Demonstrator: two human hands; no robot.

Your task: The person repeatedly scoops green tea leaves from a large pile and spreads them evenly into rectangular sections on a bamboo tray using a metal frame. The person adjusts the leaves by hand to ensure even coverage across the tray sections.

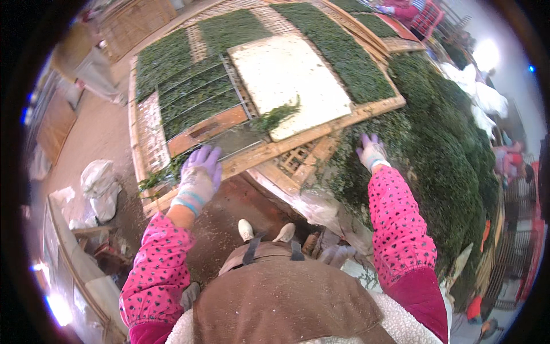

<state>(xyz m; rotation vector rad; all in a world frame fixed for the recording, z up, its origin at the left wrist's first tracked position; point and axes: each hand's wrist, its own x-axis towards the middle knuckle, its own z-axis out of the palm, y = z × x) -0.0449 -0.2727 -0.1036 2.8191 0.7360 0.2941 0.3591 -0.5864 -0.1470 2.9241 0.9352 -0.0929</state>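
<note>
My left hand (200, 172), in a purple and white glove, is at the near rail of a large wooden-framed slatted rack (275, 150). Its fingers are stretched out by the near end of a metal frame with crossbars (232, 77), which lies over a bed of green leaves (189, 92). A brown wooden board with a slot (215, 127) lies across that frame. My right hand (372, 153), gloved alike, has its fingers spread at the near left edge of a big heap of green leafy sprigs (444, 149). Neither hand visibly holds anything.
A white board (292, 74) lies on the rack with a loose clump of sprigs (278, 116) at its near edge. More green beds (338, 51) cover the rack. White bags (100, 189) stand on the floor at left. Another person's gloved hand (387, 10) works at the far right.
</note>
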